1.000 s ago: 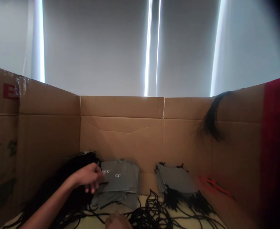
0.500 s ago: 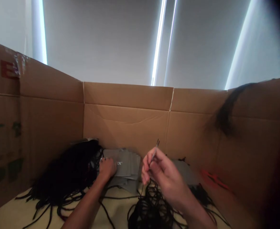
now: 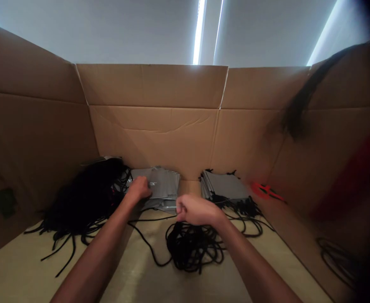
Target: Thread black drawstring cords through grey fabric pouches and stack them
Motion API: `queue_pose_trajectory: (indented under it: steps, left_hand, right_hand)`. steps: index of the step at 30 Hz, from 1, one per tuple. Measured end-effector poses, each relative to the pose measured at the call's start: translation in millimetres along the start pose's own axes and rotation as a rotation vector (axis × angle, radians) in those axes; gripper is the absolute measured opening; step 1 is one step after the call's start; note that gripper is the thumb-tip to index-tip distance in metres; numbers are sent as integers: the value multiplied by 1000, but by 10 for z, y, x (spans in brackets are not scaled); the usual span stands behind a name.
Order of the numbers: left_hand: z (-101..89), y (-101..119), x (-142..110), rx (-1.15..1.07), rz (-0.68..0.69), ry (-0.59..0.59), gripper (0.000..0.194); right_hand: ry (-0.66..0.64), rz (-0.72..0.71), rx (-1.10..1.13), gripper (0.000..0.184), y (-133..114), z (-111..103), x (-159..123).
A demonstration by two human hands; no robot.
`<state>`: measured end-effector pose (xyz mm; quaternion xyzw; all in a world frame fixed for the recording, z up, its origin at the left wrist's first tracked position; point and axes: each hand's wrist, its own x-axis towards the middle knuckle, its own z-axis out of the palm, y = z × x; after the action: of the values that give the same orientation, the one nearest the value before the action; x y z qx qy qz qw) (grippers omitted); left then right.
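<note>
My left hand (image 3: 138, 188) rests with curled fingers on the top grey pouch (image 3: 162, 183) of a flat stack. White lettering on that pouch is partly covered by the hand. Just to the right, my right hand (image 3: 193, 209) is closed around a thin metal tool (image 3: 171, 207), whose tip points left across the stack's front edge. The tool's kind cannot be made out. A tangled heap of black cord (image 3: 192, 248) lies below my right hand, and one strand runs left toward my left forearm.
A big pile of black cords (image 3: 86, 198) lies at the left. Another stack of grey pouches (image 3: 227, 186) with black cords sits at the right, beside red-handled scissors or snips (image 3: 267, 191). Cardboard walls (image 3: 156, 122) enclose the table (image 3: 159, 282). Something dark and blurred hangs at the upper right.
My right hand has lowered and turned, bringing the metal tool from upright to pointing left near the stack. My left hand stays on the pouches. The view has tilted down.
</note>
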<state>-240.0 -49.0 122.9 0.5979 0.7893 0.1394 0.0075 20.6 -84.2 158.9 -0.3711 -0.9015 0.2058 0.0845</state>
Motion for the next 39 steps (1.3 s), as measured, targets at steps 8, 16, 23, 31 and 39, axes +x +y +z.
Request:
queue_pose_trajectory:
  steps: [8, 16, 23, 31, 39]
  left_hand:
    - [-177, 19, -31, -95, -98, 154, 39]
    - [-773, 194, -222, -367, -4, 504, 26]
    - [-1122, 364, -555, -615, 155, 608, 37]
    - [-1417, 479, -948, -794, 206, 418, 41]
    - [-1223, 670, -1063, -560, 583, -182, 51]
  right_hand:
    - [-290, -37, -208, 13, -154, 538, 155]
    - [-81, -36, -184, 28, -69, 762, 316]
    - [-12, -68, -116, 22, -85, 887, 361]
    - [346, -84, 144, 15, 53, -68, 136]
    - [658, -230, 331, 13, -96, -565, -231]
